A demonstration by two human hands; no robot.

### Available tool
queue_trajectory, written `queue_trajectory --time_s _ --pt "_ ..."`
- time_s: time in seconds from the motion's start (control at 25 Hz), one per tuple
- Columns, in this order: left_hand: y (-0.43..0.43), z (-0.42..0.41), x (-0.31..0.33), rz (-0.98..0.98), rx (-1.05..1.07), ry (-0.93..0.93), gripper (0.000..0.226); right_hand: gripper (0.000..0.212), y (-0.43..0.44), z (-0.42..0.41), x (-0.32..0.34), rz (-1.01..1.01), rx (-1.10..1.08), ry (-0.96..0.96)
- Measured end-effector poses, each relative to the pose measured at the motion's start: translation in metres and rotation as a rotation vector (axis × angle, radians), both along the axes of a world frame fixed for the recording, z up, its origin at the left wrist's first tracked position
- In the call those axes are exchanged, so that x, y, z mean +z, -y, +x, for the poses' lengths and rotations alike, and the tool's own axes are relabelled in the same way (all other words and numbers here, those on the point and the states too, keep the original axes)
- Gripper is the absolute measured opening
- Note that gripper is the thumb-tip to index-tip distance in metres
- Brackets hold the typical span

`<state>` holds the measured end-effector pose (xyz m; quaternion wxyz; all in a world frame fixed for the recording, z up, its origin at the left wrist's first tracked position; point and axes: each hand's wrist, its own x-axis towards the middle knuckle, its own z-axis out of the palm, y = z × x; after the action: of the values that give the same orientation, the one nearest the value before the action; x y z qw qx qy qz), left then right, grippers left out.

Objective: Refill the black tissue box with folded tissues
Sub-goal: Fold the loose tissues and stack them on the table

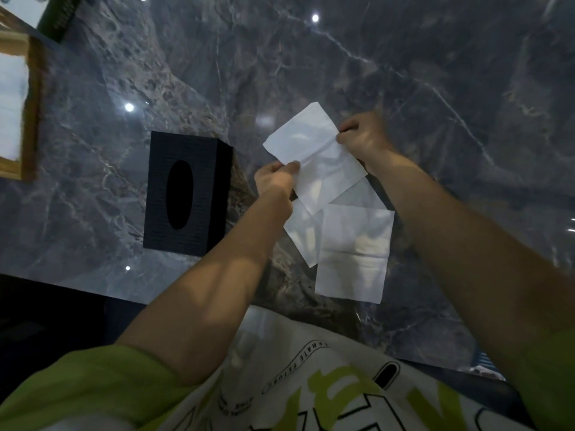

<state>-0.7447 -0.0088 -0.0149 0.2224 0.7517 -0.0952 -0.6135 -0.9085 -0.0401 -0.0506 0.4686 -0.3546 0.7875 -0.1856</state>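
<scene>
Left hand point(275, 178) pinching white tissue point(314, 157), right hand point(361, 136) pinching its opposite edge

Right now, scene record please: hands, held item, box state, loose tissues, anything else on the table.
left hand: pinches the held tissue's lower left edge
right hand: pinches its upper right edge
held tissue: white, spread between both hands above the table
black tissue box: left of the hands, oval opening facing up, no tissue showing
loose tissues: at least two, flat and overlapping, below the held one
table: dark marble
wooden-framed object: far left, blurred
</scene>
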Motion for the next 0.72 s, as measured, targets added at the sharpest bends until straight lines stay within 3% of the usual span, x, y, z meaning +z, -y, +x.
queue_trajectory --time_s 0.12,0.24,0.44,0.72 --pt "-0.002 0.006 0.001 -0.045 -0.053 -0.03 0.007 0.023 -0.009 -0.002 0.006 0.011 -0.079 0.115" --pt "-0.003 0.013 0.007 -0.107 -0.128 -0.058 0.019 0.016 -0.016 -0.004 0.017 0.046 -0.202 0.266" --pt "-0.004 0.027 0.025 -0.238 -0.277 -0.164 0.017 0.011 -0.03 -0.01 0.033 0.203 -0.214 0.495" --pt "-0.014 0.057 0.046 -0.328 -0.327 -0.194 0.023 0.013 -0.062 0.011 0.05 0.06 -0.204 0.662"
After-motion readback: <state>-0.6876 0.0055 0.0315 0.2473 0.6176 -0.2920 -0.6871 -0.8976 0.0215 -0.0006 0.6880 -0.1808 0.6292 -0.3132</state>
